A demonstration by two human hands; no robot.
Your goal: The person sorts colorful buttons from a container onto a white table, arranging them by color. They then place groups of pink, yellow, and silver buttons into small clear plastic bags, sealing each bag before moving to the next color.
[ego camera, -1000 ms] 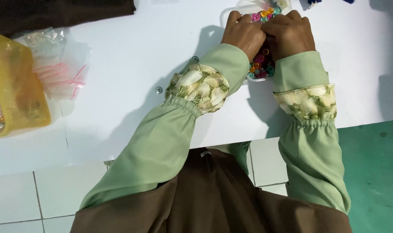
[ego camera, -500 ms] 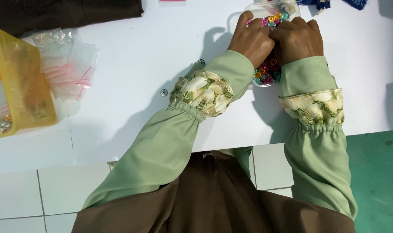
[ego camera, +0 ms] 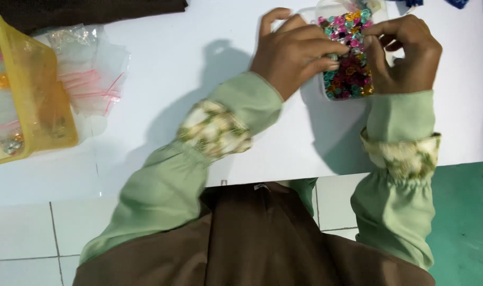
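Left hand point(ego camera: 291, 50) and right hand point(ego camera: 405, 53) both pinch at coloured beads point(ego camera: 350, 58) in a clear box point(ego camera: 326, 8) near the desk's point(ego camera: 199, 74) far edge, fingers together

A yellow plastic box point(ego camera: 24, 90) is sitting at the left end of the white desk point(ego camera: 199, 69), with small things showing through its side. Clear little bags point(ego camera: 90, 74) with pink strips are lying in a loose pile just beside it. A dark cloth point(ego camera: 93, 8) is lying along the far edge of the desk. White floor tiles point(ego camera: 34, 233) are showing below the desk, and a green floor patch point(ego camera: 464, 222) is showing at the right
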